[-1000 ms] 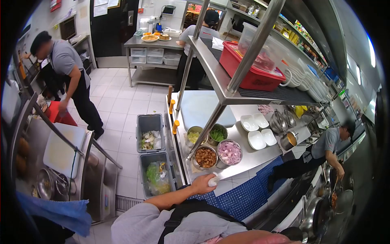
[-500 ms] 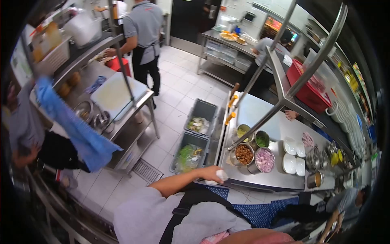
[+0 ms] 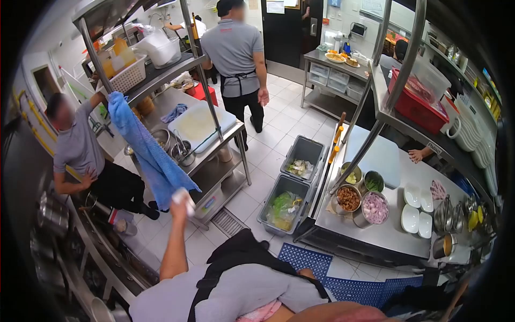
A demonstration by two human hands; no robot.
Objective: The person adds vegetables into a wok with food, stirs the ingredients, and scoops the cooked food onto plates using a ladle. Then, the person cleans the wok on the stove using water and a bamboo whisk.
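Observation:
My left hand (image 3: 178, 208) is raised in front of the blue towel (image 3: 145, 142), which hangs from the left shelf. Its fingers are closed round a small crumpled white item (image 3: 185, 200), perhaps a cloth or paper. Beyond it stands the steel counter with a white cutting board (image 3: 201, 126) and metal bowls (image 3: 179, 150). A small part of my right hand (image 3: 307, 273) shows beside my dark apron; its fingers cannot be made out.
Two grey bins (image 3: 283, 204) stand on the floor beside the right counter (image 3: 332, 221), which holds pots of chopped food (image 3: 374, 208) and white dishes (image 3: 410, 219). One person (image 3: 80, 145) stands left, another (image 3: 234, 59) ahead. A co-worker's hand (image 3: 416, 155) rests on the right counter.
The view has turned left. My left hand has moved from beside the right counter to the towel, still holding the white item. The person ahead now stands upright, back turned, away from the left counter.

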